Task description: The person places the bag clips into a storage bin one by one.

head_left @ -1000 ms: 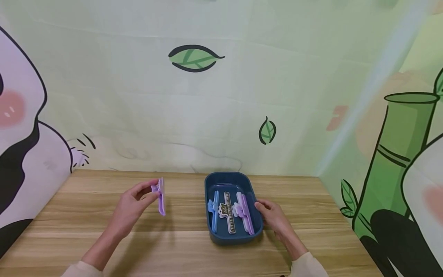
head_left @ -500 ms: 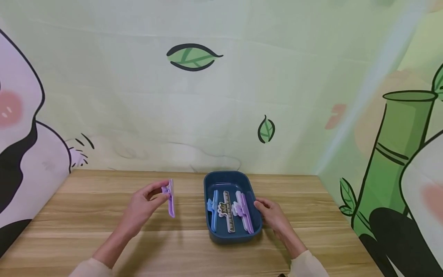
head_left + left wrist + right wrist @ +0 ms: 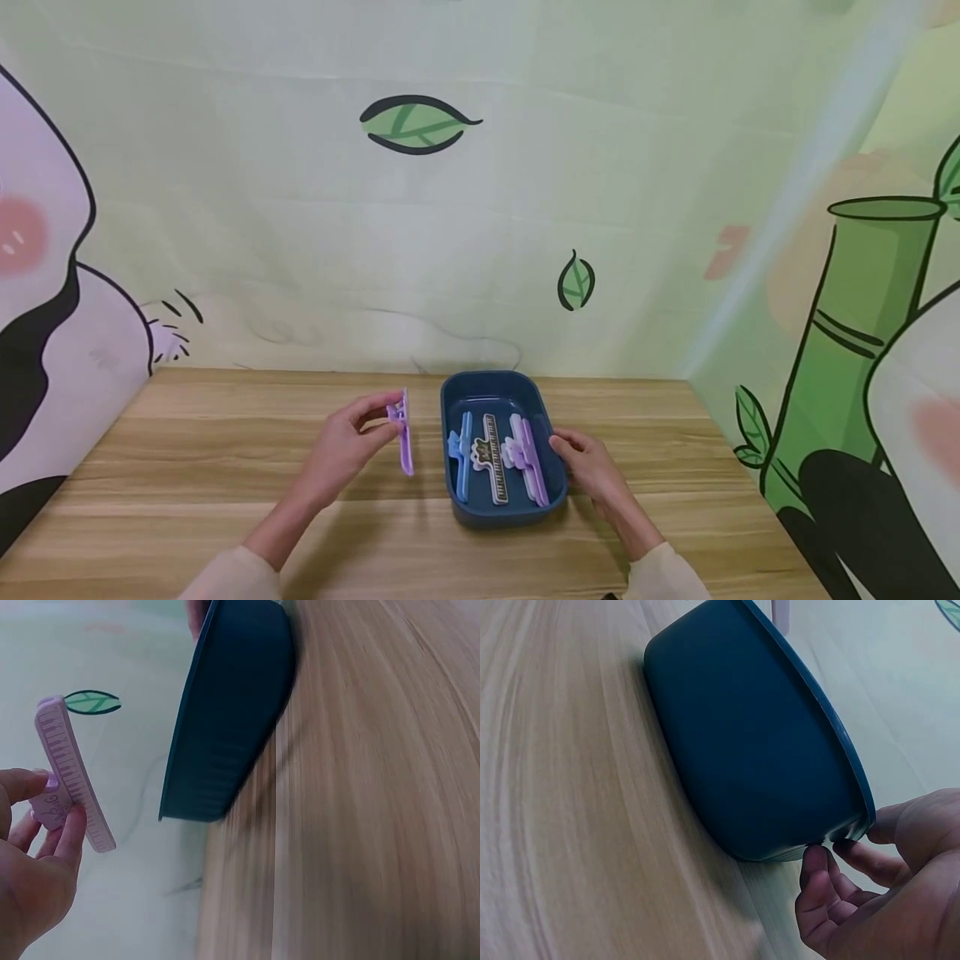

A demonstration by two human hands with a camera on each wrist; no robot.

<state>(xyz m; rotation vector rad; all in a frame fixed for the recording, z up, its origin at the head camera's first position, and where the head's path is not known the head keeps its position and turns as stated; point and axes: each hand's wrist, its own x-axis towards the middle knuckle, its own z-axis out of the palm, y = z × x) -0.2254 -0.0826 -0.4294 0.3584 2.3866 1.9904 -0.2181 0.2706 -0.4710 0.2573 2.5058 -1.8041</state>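
My left hand point(image 3: 343, 450) pinches a purple page clip point(image 3: 407, 446) by its grip tab, between thumb and fingers. In the left wrist view the clip point(image 3: 69, 765) shows a piano-key pattern along its long bar. It hangs above the table, just left of a dark blue plastic bin point(image 3: 504, 518). My right hand point(image 3: 591, 468) holds the bin's right side, thumb at the rim and curled fingers against the outer wall point(image 3: 742, 735). Inside the bin lie a blue clip point(image 3: 466, 457), a black-and-white piano-key clip point(image 3: 495, 471) and another purple clip point(image 3: 531, 461), roughly side by side.
The wood-grain table point(image 3: 187, 467) extends to both sides of the bin. Behind it rises a pale green wall covering point(image 3: 300, 208) printed with leaves, pandas and bamboo. A small dark object point(image 3: 611, 597) shows at the bottom edge near the right sleeve.
My left hand has moved right with the purple clip, closing in on the bin's left side. The right hand and the bin have stayed in place.
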